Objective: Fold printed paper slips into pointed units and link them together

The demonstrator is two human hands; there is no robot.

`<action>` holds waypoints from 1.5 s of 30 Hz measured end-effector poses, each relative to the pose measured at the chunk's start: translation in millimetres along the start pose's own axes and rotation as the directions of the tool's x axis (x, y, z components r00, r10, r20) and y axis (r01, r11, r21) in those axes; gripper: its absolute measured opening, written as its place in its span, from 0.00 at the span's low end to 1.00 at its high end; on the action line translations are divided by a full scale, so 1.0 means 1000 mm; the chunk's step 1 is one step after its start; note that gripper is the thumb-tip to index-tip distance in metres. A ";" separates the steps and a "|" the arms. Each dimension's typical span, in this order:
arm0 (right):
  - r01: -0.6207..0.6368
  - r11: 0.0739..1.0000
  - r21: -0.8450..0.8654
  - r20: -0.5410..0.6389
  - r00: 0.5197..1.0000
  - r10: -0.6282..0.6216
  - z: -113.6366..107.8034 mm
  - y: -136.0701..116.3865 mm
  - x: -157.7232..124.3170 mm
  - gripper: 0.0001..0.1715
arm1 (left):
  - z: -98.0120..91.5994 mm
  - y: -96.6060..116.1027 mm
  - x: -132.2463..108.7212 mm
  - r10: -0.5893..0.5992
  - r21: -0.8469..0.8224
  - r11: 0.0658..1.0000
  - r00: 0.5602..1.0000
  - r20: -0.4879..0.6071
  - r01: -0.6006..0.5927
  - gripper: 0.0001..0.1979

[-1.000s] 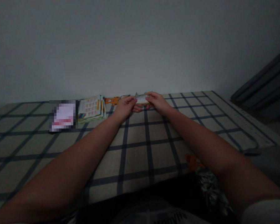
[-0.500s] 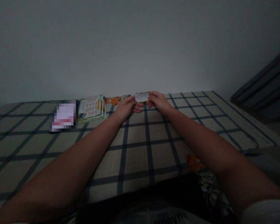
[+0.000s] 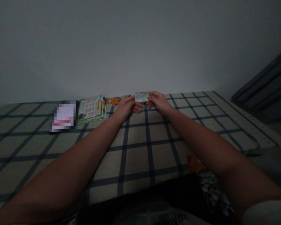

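Between my two hands, near the far edge of the checked cloth, is a small printed card [image 3: 141, 97] with lines of text and a greenish border. My right hand [image 3: 158, 101] pinches its right end between thumb and fingers. At the other end, my left hand [image 3: 127, 105] has its thumb and forefinger at the card's left edge, the lower fingers curled loosely beneath. The card is tilted so its printed face shows toward me.
A stack of printed sheets [image 3: 90, 108] lies left of my hands. Beside it rests a blurred-out device with a pale screen [image 3: 64, 115]. The checked cloth [image 3: 135, 159] runs back to a grey wall [image 3: 140, 47]. Dark folded fabric [image 3: 267, 84] stands at the right.
The card has tilted slightly and shifted a little to the left. My left hand has moved slightly left; my right hand stays almost in place.
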State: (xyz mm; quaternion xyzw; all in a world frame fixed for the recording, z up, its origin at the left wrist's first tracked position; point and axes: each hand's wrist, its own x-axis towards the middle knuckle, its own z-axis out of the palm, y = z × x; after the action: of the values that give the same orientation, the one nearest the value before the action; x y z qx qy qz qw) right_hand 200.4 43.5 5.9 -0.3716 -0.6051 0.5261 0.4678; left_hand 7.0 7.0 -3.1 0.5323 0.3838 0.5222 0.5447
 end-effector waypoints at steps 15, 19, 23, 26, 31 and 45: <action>-0.022 1.000 -0.018 0.006 1.000 0.022 0.001 -0.003 -0.001 0.10 | -0.002 -0.004 0.002 0.005 0.029 1.000 1.000 0.026 -0.006 0.20; -0.020 1.000 -0.020 0.017 1.000 0.020 0.000 -0.002 -0.001 0.09 | 0.000 -0.002 0.001 0.020 0.072 0.997 1.000 0.017 -0.021 0.16; -0.015 1.000 -0.017 0.020 1.000 0.015 -0.001 0.001 0.001 0.08 | -0.001 -0.002 0.001 0.034 0.101 0.994 0.999 0.002 -0.034 0.11; -0.021 1.000 -0.020 0.030 0.999 0.022 -0.001 0.001 0.001 0.08 | -0.003 -0.004 0.003 0.013 0.062 0.998 1.000 0.016 -0.014 0.14; -0.034 0.999 -0.020 0.021 0.999 0.034 0.001 -0.002 -0.002 0.10 | -0.002 -0.004 0.003 0.010 0.046 0.999 1.000 -0.001 -0.010 0.15; -0.054 0.998 -0.035 0.020 0.998 0.055 0.004 -0.007 -0.005 0.12 | -0.001 -0.004 0.002 0.068 0.119 0.991 0.997 -0.044 -0.062 0.26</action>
State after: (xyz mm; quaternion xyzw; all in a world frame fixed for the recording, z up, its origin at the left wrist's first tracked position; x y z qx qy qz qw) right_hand 198.1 36.2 12.2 -0.3905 -0.6087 0.5321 0.4404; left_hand 6.7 10.0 -6.6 0.5628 0.4092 0.5288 0.4859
